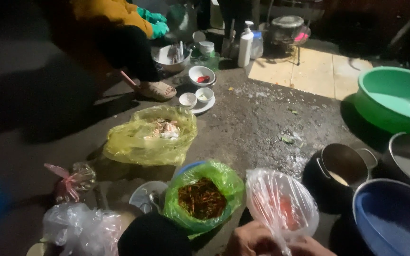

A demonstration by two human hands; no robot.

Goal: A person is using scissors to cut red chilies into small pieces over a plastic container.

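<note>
My hands sit at the bottom edge, both closed on the mouth of a clear plastic bag (pixel 281 206). My left hand (pixel 250 239) pinches its lower left side, and my right hand (pixel 312 247), mostly cut off by the frame, has the gathered plastic by its lower right; how tight either grip is I cannot tell in this dim light.

The bag is thin, crinkled and see-through, standing puffed open on the floor (pixel 252 123) just right of a green bag (pixel 202 199) full of dark reddish-brown shreds. Something orange-red shows through it, too blurred to name.

A dark rounded shape (pixel 153 237) covers the green bag's lower left. Behind is a yellow bag (pixel 150 137) of pale scraps; to my right a dark pot (pixel 340 168) and a blue basin (pixel 392 220), half out of frame. Far back, another person's green-gloved hands (pixel 155 23) work over bowls.
</note>
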